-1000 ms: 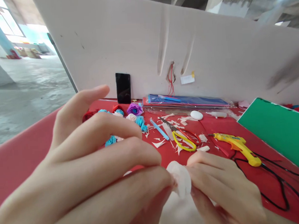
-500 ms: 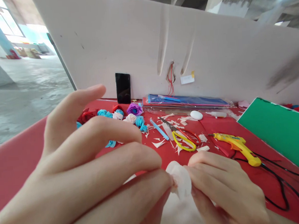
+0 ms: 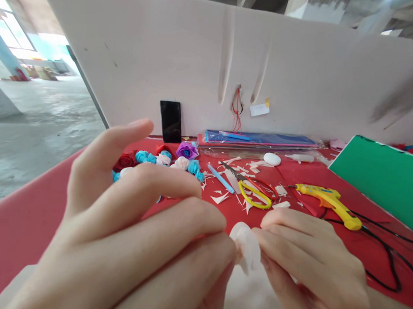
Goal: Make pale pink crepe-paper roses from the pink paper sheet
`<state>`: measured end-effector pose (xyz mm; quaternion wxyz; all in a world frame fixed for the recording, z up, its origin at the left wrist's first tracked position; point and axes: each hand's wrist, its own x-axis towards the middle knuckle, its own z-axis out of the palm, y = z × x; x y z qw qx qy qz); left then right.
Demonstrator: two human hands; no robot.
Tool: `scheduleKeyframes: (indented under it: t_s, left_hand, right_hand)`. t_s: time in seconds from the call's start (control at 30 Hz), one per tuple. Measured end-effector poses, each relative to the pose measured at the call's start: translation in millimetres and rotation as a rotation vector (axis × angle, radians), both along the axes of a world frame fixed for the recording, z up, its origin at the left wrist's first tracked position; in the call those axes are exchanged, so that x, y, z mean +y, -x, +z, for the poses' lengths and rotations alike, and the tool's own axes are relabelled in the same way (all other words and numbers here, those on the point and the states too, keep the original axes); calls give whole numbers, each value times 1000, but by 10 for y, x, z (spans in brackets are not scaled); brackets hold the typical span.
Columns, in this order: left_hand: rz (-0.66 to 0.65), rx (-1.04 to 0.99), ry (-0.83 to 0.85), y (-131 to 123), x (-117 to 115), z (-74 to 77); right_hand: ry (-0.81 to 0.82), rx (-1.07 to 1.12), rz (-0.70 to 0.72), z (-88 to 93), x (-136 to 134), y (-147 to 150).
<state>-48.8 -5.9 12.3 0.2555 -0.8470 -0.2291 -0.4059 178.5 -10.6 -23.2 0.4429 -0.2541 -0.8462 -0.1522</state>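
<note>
A small white crepe-paper flower (image 3: 249,247), its petals curled around a pinched base, is between my two hands at the bottom middle. My left hand (image 3: 139,252) pinches that base between thumb and fingers, while its outer fingers are lifted and bent. On the flower's other side, the fingertips of my right hand (image 3: 311,260) are closed against the petal edge. Pale material shows below the flower, too blurred to name. Ahead of my hands lie scissors (image 3: 242,190) with yellow and red handles, and a light blue pen (image 3: 221,179).
Paper scraps (image 3: 219,199) litter the red tabletop (image 3: 189,209). Several paper flowers (image 3: 187,151) sit at left, near an upright phone (image 3: 171,121). A yellow glue gun (image 3: 330,203) with black cords and a green board (image 3: 386,185) stand right. Behind rises a white panel (image 3: 158,50).
Both hands keep their grip on the paper flower. My left hand has shifted slightly right, and the flower appears turned a little more edge-on.
</note>
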Motion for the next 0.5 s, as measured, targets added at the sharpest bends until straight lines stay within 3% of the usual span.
scheduleKeyframes:
  t_s: [0.27,0.5]
  left_hand:
    - [-2,-41,24,-42,-28,-49]
    - [-71,-318,703,71,-56,-141]
  right_hand:
    - [-17,-34,6,23,23,-8]
    - [31,-80,31,59,-9,-29]
